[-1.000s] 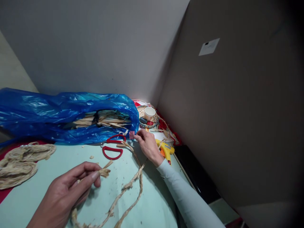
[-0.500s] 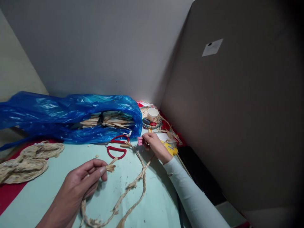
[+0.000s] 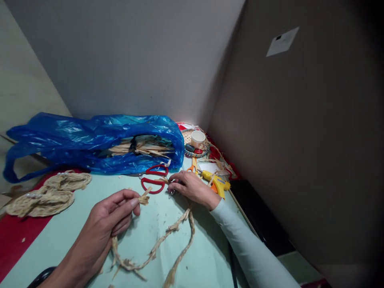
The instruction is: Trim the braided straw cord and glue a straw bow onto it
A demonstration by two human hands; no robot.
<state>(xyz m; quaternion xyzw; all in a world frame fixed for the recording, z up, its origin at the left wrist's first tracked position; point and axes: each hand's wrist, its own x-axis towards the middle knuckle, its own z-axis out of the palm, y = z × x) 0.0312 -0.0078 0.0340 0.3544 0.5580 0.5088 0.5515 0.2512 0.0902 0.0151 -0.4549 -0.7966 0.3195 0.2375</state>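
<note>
My left hand (image 3: 115,216) pinches the frayed end of a braided straw cord (image 3: 144,198) between thumb and fingertips. From below that hand the braid (image 3: 159,242) curves over the pale green tabletop and runs up under my right hand. Bent over the braid's other part, my right hand (image 3: 190,186) has its thumb and fingers close together by a straw tuft (image 3: 163,181). A small metal loop shows beneath its fingertips; the rest of what they grip is hidden. Red-handled scissors (image 3: 153,186) lie just left of it.
A blue plastic bag (image 3: 75,136) holding dry straw lies along the back. Two woven straw soles (image 3: 42,202) rest at left on red cloth. Behind my right hand are a yellow glue gun (image 3: 220,185), orange-handled scissors (image 3: 193,165) and a white cup (image 3: 198,138) on a woven tray.
My right hand has come down and left toward the straw tuft by the scissors. The pink clip it held is now out of sight. My left hand keeps its pinch; the view has shifted.
</note>
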